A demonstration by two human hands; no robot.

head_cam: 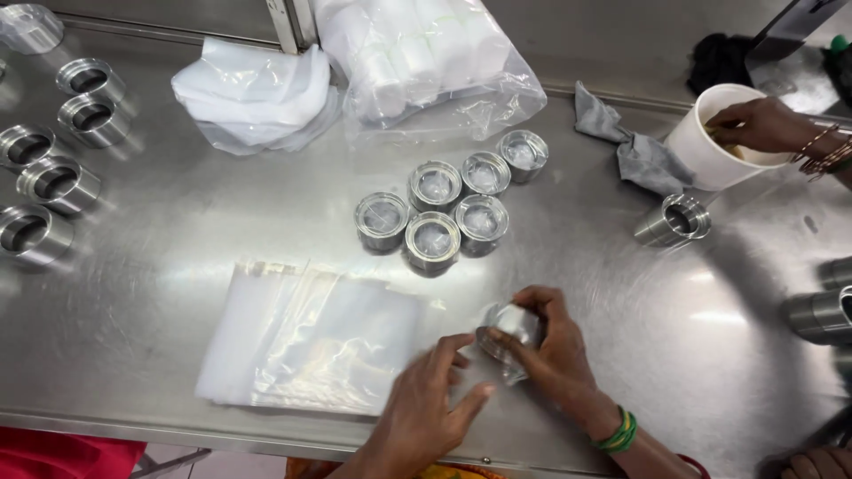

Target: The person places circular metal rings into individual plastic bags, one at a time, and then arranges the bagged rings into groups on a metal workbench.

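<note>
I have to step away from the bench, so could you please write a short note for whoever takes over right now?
Right hand holds one metal cylinder in a clear bag.
Left hand rests on the stack of flat clear bags, holding nothing.
Done: six bagged cylinders stand grouped mid-table.
Left: bare cylinders wait at the left edge, one lies near the grey cloth, more at the right edge.
Another person's hand is in the white cup.

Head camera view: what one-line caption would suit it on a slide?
Right hand grips a bagged metal cylinder; left hand rests on clear bags.
</note>
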